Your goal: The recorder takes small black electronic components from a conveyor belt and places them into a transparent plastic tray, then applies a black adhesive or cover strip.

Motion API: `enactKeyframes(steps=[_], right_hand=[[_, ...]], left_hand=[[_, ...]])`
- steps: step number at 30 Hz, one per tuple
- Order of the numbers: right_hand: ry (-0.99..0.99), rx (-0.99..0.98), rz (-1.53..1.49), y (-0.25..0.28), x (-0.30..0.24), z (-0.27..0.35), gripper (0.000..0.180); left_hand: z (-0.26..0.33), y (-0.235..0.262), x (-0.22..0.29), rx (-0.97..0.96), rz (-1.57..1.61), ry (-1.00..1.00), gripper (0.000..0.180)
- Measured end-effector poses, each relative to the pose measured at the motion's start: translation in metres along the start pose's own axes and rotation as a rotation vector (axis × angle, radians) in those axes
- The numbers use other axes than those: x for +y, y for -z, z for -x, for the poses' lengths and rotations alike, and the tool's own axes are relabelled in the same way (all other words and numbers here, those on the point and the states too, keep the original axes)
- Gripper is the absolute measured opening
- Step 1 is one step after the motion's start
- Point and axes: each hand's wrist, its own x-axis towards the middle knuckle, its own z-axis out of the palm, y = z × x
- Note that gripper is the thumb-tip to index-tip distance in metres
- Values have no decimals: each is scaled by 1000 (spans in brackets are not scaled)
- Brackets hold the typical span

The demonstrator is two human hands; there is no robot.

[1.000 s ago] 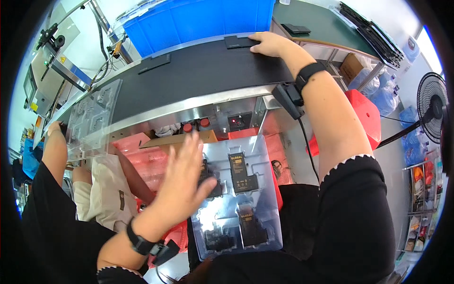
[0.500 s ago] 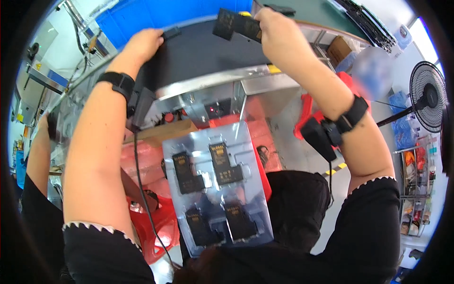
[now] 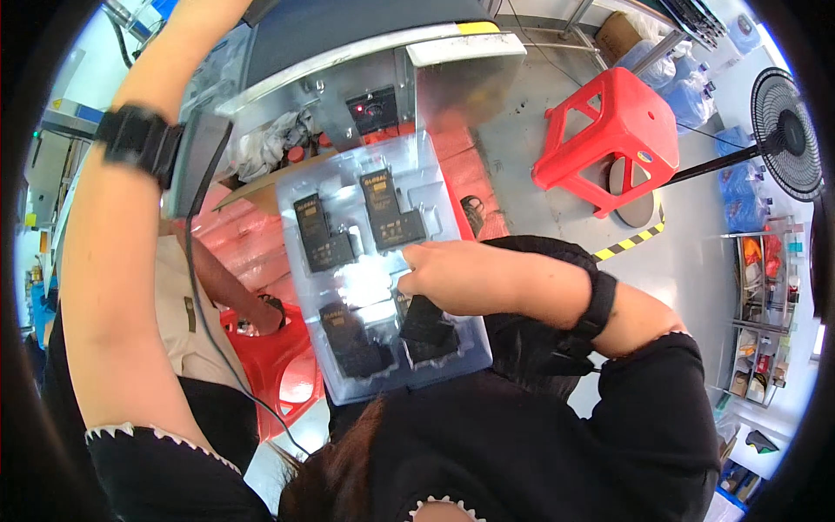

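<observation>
A clear plastic tray lies on my lap. Its recesses hold black L-shaped batteries: one at upper left, one at upper right and one at lower left. My right hand is closed over the lower right recess, gripping a black battery that hangs tilted from the fingers. Under it, another battery partly shows in that recess. At the top edge, my left hand reaches toward the dark worktop; its fingers are cut off from view.
The dark worktop has a metal front edge ahead of me. A red stool and a black fan stand at right. Another person's arm is at left, near a red seat. A black cable crosses beside my left arm.
My right hand has come down from above the worktop to the tray, carrying black battery pieces. My left hand has moved up and left, largely out of the picture. The view has shifted.
</observation>
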Motion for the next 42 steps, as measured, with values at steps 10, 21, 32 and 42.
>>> enactKeyframes(steps=[10, 21, 32, 42], right_hand=[[-9, 423, 107, -90, -39, 52, 52], [122, 429, 323, -101, -39, 52, 33], [-180, 698, 314, -116, -58, 45, 39], [-190, 1091, 136, -27, -42, 17, 24]], left_hand=[[283, 71, 73, -692, 1226, 791, 17], [374, 49, 118, -428, 801, 769, 18], [379, 60, 127, -350, 598, 360, 27], [359, 41, 172, -484, 685, -238, 61]])
